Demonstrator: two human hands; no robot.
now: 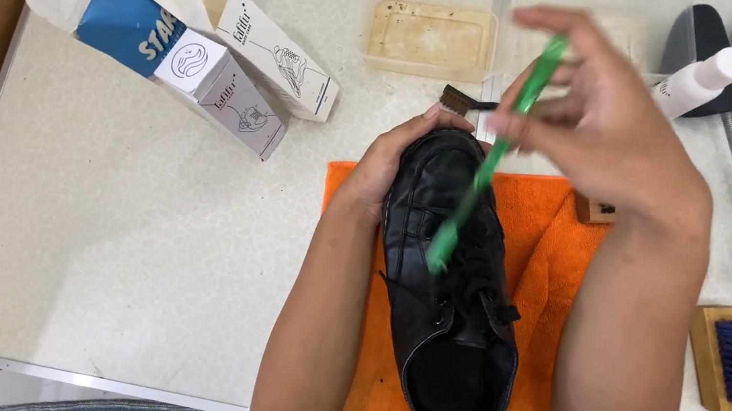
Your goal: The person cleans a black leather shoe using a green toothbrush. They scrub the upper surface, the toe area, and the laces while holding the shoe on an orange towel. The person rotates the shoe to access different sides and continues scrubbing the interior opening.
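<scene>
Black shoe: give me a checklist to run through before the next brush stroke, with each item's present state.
1. Left hand grips the toe of the black shoe: ok.
2. Right hand holds the green brush: ok.
3. Brush tip over the laces, touching or not: cannot tell, it is blurred.
4. Shoe rests on the orange cloth, not on the bare table: ok.
5. Tray of cloudy liquid stands upright behind the shoe: ok.
6. White bottle capped: cannot tell.

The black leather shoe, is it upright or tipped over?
Upright: the black leather shoe sits sole-down on the orange cloth, its opening facing up.
</scene>
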